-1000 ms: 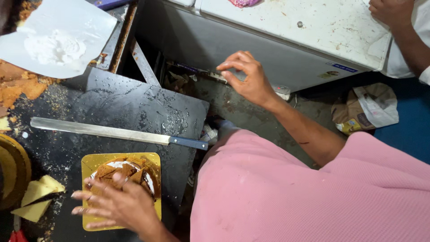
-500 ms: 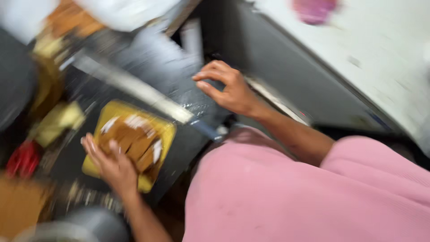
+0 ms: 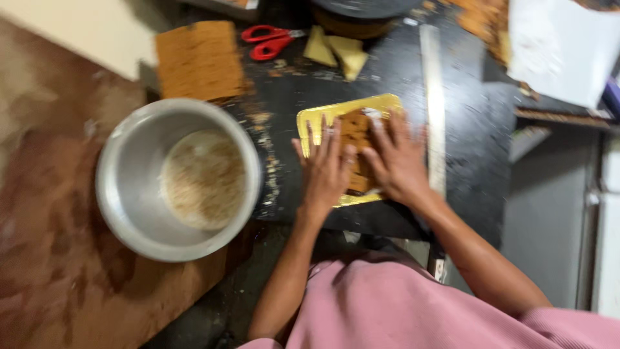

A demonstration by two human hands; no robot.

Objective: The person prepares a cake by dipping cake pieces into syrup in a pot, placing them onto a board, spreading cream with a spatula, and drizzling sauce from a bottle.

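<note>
A square gold board (image 3: 316, 119) lies on the black worktop (image 3: 471, 142), with brown cake pieces (image 3: 354, 126) laid on it. My left hand (image 3: 326, 171) rests flat on the cake's left side, fingers spread. My right hand (image 3: 400, 161) lies flat on its right side, fingers spread too. Both palms press down on the cake and hold nothing. A long knife (image 3: 434, 103) lies just right of my right hand, blade pointing away from me.
A large steel bowl (image 3: 123, 213) with pale crumbs inside stands left of the board on a brown wooden surface. Behind are a brown cake slab (image 3: 200, 61), red scissors (image 3: 271, 42), yellow card scraps (image 3: 339, 52) and white paper (image 3: 562, 48) at the far right.
My right hand left the grey counter at the right and came down onto the cake beside my left hand. The view swung left, bringing the steel bowl into sight.
</note>
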